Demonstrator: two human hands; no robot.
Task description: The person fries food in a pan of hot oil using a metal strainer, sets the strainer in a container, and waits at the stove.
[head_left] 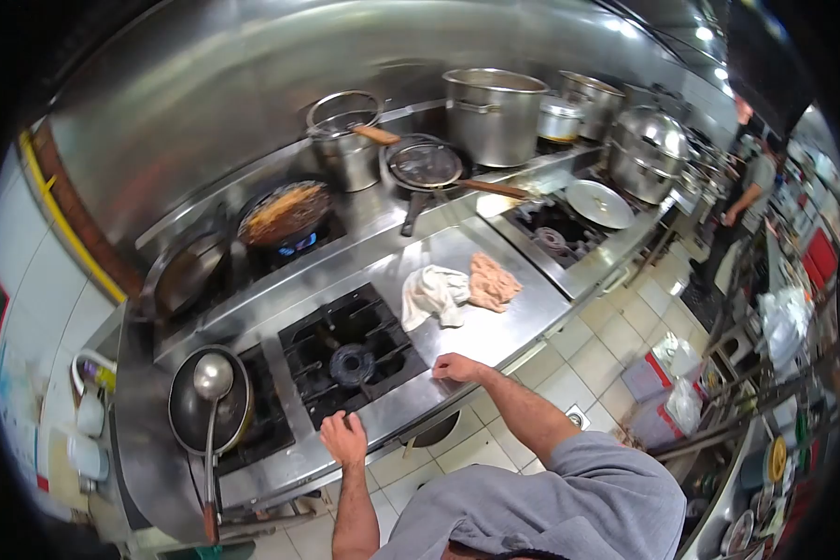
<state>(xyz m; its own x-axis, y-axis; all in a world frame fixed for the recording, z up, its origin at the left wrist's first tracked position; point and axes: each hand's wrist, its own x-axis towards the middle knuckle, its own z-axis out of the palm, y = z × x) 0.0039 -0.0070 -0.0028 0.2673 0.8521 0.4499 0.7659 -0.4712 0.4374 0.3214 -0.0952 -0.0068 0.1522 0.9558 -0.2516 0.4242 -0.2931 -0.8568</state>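
Observation:
My left hand [343,439] rests at the front edge of the steel stove, just in front of a black burner grate [352,350]. Its fingers are apart and hold nothing. Farther right, my right hand [457,368] lies on the same edge with its fingers curled; whether anything is in them cannot be seen. A white cloth [436,294] and a pinkish cloth [493,282] lie crumpled on the steel surface [532,322] beyond my right hand. To the left of my left hand, a wok [185,411] holds a long-handled ladle [213,376].
Food fries in a pan [285,215] over a blue flame at the back. Beside it are a strainer [426,164], a tall pot [495,121] and a steamer pot [646,154]. Another person [754,191] stands at the far right, near plastic bins [658,373].

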